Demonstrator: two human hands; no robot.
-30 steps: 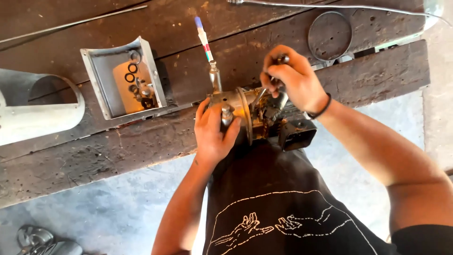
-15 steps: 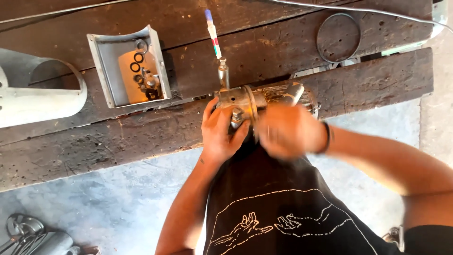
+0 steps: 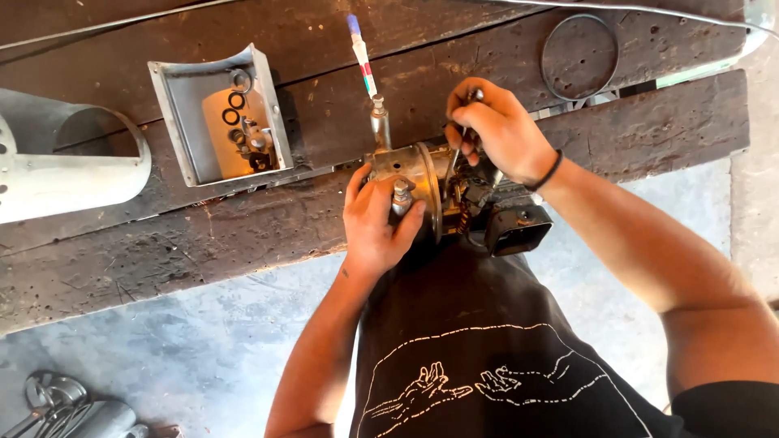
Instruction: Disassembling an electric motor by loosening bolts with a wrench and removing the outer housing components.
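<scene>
Bare bench lies between metal tray and left hand.

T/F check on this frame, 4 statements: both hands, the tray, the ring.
1. The left hand grips the round metal part at the bench edge. True.
2. The right hand is empty. False: it holds a thin tool against the part.
3. The metal tray holds nothing. False: small rings and bits of hardware lie in it.
4. A dark ring lies flat on the bench beyond the right hand. True.
</scene>
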